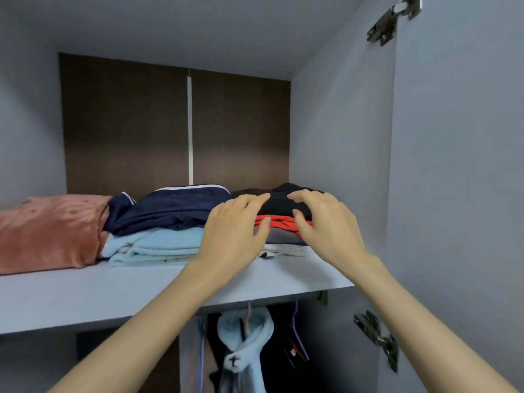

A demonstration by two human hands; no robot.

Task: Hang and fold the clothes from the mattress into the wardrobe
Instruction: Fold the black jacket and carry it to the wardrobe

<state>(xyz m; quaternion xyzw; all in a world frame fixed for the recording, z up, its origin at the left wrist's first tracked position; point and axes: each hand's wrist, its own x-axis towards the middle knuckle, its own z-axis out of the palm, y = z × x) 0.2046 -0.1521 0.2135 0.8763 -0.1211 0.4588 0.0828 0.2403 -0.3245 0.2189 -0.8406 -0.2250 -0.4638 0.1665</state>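
Wardrobe, upper shelf [113, 293], seen from the front with the door [453, 165] swung open at right. The person's two bare forearms reach in from below.

Right-hand stack of folded clothes, top to bottom: black garment [283, 204], red garment [279, 222], grey garment [279, 236], white garment [286, 252]. The stack sits on the shelf close to the right wall.

Left hand [235, 225]: palm down at the stack's left front corner. Fingers are nearly straight and a little spread, with the tips on the black garment's top and the thumb against the front at the red and grey layers.

Right hand [326, 222]: palm down at the stack's right front. Fingers are loosely curved over the black garment, with the thumb tip at the seam between black and red. No cloth is seen gathered in either hand; how firmly they press cannot be judged.

Middle of shelf: navy garment with white trim [170, 211] lies on a folded light blue garment [153, 245], just beside the right-hand stack. Far left: pink pillow [48, 231], touching the blue pile.

Back panel [127, 123] is dark brown with a pale vertical strip.

Below the shelf: a light blue hanging garment [243, 336], dark clothes beside it, and a purple hanger [299, 330]. There are metal hinges at the upper [394, 21] and lower [377, 336] door edge.
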